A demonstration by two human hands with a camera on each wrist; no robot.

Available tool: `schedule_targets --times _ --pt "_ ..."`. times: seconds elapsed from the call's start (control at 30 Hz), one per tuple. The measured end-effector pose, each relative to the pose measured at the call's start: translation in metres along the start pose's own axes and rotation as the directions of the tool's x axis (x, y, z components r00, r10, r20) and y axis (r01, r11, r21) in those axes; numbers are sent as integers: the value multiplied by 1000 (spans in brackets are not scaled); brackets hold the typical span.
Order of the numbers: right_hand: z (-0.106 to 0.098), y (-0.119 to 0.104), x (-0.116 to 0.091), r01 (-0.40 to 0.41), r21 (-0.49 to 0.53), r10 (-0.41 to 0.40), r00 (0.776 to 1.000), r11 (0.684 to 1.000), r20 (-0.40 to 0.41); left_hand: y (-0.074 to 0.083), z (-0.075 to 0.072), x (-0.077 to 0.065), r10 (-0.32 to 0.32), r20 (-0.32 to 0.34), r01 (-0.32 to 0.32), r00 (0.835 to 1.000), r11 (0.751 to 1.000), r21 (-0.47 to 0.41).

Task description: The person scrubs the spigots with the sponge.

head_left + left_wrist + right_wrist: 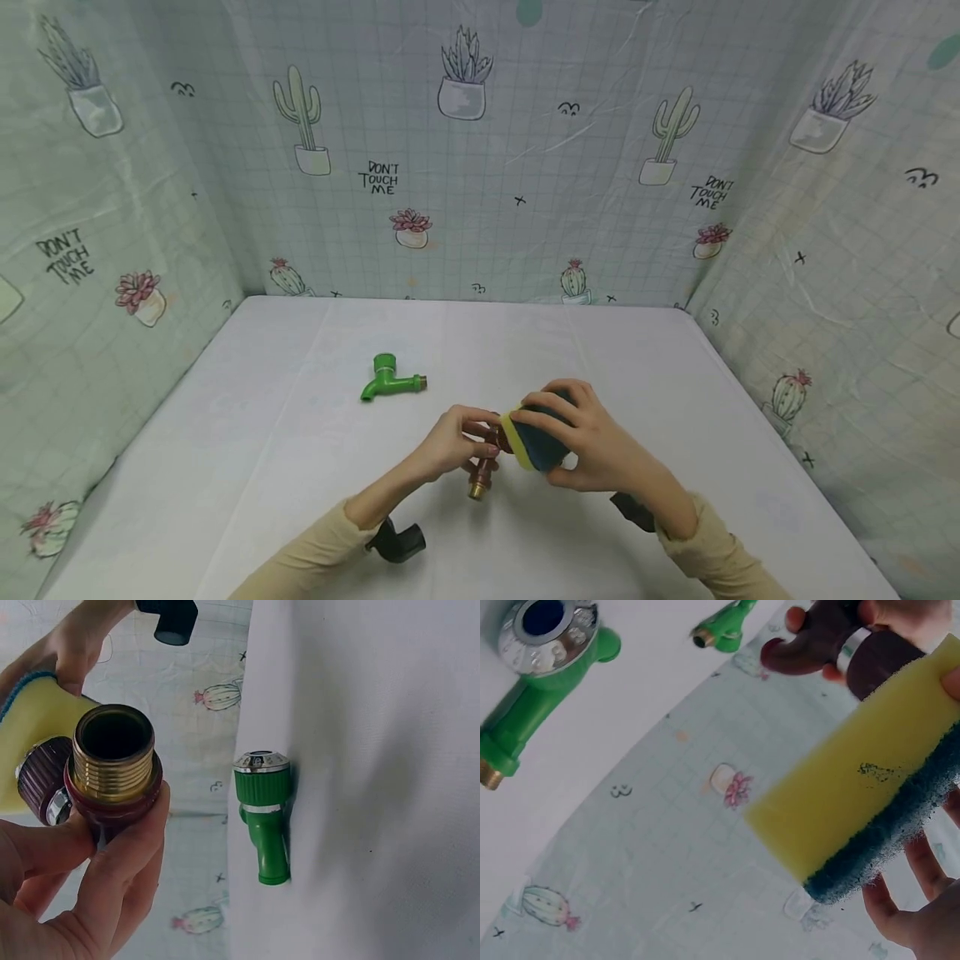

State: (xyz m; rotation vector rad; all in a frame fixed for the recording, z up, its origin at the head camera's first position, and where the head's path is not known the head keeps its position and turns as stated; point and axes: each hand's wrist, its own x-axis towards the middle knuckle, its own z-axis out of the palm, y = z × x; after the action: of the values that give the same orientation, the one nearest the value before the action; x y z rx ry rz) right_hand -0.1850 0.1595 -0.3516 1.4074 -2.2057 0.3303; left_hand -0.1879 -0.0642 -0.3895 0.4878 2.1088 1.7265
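Low over the table, my left hand (453, 443) grips a dark red tap (483, 471) by its body. The tap's brass threaded end (112, 776) faces the camera in the left wrist view. My right hand (600, 442) holds a sponge (534, 437), yellow on one side with a dark blue scouring layer on the other. In the head view the sponge's yellow face meets the tap's knob, which it partly covers. Thumb and fingers span the sponge from opposite edges. The tap's curved spout (791, 660) shows in the right wrist view.
A green tap (390, 382) lies on the white table (262, 433), beyond my left hand. Another green tap (536, 686) with a chrome cap shows large in the right wrist view; my right hand mostly hides it from the head view. Patterned cloth walls (480, 167) enclose the table's back and sides.
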Motion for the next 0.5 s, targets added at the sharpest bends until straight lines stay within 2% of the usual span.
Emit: schedule_targets --times 0.3,0.5 --pt "2 17 -9 -100 -33 100 995 994 0 -8 -6 2 -6 25 9 1000 994 -113" --pt "4 24 -16 -139 -85 140 990 987 4 -12 -13 2 6 -50 -12 999 990 -138"
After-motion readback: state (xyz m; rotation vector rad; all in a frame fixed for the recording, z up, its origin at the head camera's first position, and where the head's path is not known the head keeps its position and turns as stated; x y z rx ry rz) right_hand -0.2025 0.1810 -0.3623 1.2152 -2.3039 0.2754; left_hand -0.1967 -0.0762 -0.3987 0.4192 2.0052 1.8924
